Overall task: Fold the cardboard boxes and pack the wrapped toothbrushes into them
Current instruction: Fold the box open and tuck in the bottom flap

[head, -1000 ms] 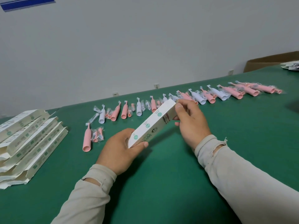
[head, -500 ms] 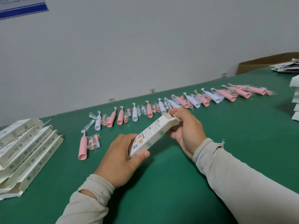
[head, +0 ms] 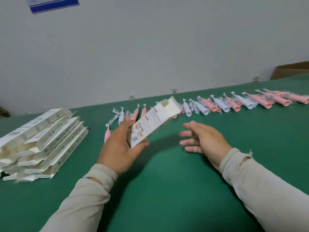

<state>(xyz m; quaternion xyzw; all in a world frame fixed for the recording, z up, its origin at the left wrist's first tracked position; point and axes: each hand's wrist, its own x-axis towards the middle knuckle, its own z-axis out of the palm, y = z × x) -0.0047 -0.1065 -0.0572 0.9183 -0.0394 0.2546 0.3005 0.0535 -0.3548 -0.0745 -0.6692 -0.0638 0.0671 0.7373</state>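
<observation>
- The folded box (head: pixel 151 123) is gripped at its near end by the left hand (head: pixel 119 149), raised above the green table (head: pixel 167 190)
- Nothing is held by the right hand (head: pixel 206 141), fingers spread, just right of the box
- Wrapped toothbrushes (head: pixel 217 104) are lined up beyond the box

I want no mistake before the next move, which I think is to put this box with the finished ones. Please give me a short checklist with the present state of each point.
1. Left hand grips the box at its near end: ok.
2. Right hand off the box, fingers spread: ok.
3. Far end flap of the box tucked shut: cannot tell, the box is blurred.
4. Toothbrush inside the box: cannot tell, nothing shows inside.
5. Stack of boxes lies on the left of the green table, within view: ok.
6. Wrapped toothbrushes left in the row for the next box: ok.
</observation>
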